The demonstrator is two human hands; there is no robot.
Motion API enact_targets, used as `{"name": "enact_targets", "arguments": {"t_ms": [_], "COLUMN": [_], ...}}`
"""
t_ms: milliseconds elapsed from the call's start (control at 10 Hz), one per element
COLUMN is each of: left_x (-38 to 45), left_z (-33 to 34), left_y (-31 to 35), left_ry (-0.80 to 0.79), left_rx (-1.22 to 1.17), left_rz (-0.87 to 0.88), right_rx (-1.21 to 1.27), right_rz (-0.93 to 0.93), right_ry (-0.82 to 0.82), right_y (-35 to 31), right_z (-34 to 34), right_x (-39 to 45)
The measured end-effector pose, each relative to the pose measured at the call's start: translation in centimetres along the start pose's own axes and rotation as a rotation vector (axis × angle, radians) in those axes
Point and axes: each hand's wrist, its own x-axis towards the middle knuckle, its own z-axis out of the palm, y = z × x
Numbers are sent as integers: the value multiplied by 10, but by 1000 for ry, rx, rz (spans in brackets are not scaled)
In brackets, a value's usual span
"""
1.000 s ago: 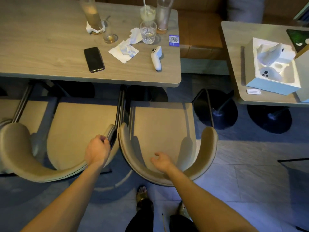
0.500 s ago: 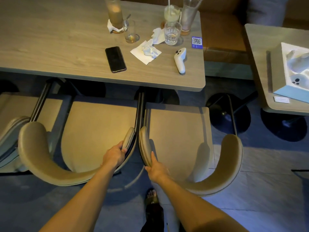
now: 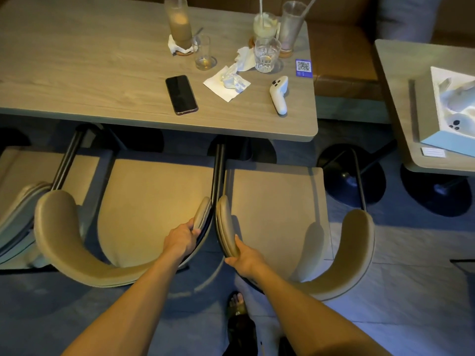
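Two beige padded chairs with curved backrests stand side by side, tucked under a long wooden table (image 3: 77,73). My left hand (image 3: 181,240) grips the right end of the middle chair's backrest (image 3: 64,242). My right hand (image 3: 245,258) grips the left end of the right chair's backrest (image 3: 357,253). The two backrest ends nearly touch between my hands. A third chair (image 3: 15,196) shows partly at the far left.
The table carries a black phone (image 3: 181,94), a white controller (image 3: 279,95), crumpled napkins (image 3: 228,82), several glasses (image 3: 266,55) and a QR card (image 3: 303,68). A second table (image 3: 395,104) at right holds a white box (image 3: 447,111). My sandalled foot (image 3: 237,312) stands on the tiled floor.
My right hand moved from the middle of the right chair's backrest to its left end and closed on it. The view has shifted left, and the chairs look closer.
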Motion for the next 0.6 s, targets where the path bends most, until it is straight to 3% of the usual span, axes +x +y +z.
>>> {"name": "enact_targets", "arguments": {"t_ms": [300, 400, 500, 600], "left_x": [-19, -37, -50, -82], "left_z": [-2, 3, 0, -22], "left_y": [9, 7, 8, 18], "left_ry": [-49, -100, -32, -71], "left_rx": [-71, -283, -365, -566], "left_rz": [-64, -67, -46, -31], "right_rx": [63, 104, 181, 368], "right_rz": [-43, -64, -84, -124], "right_ry": [85, 91, 86, 103], "right_y": [5, 9, 8, 8], "right_z": [-13, -21, -35, -58], "right_x": [-29, -52, -73, -115]}}
